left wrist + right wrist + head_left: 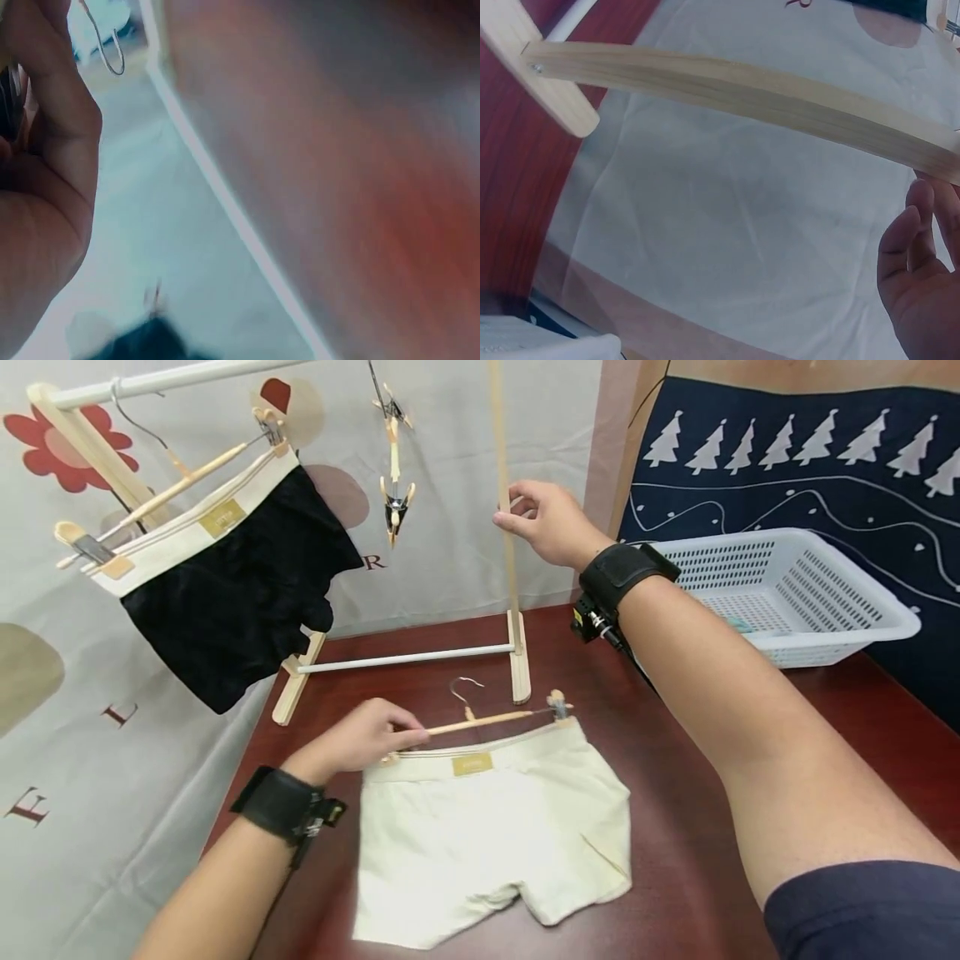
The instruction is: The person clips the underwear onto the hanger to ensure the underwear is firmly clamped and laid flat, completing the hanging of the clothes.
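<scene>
On the dark red table, cream shorts lay clipped to a wooden hanger.
The left hand pinched the hanger's bar; the right hand gripped the rack's upright post, probably steadying it.

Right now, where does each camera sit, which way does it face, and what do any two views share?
Head: on the head, facing down at cream shorts clipped to a hanger; both forearms show.
Left wrist: on the left wrist, blurred; left hand and hanger hook.
Right wrist: on the right wrist, facing the rack post; right hand.
Shared: head and right wrist see the post.
</scene>
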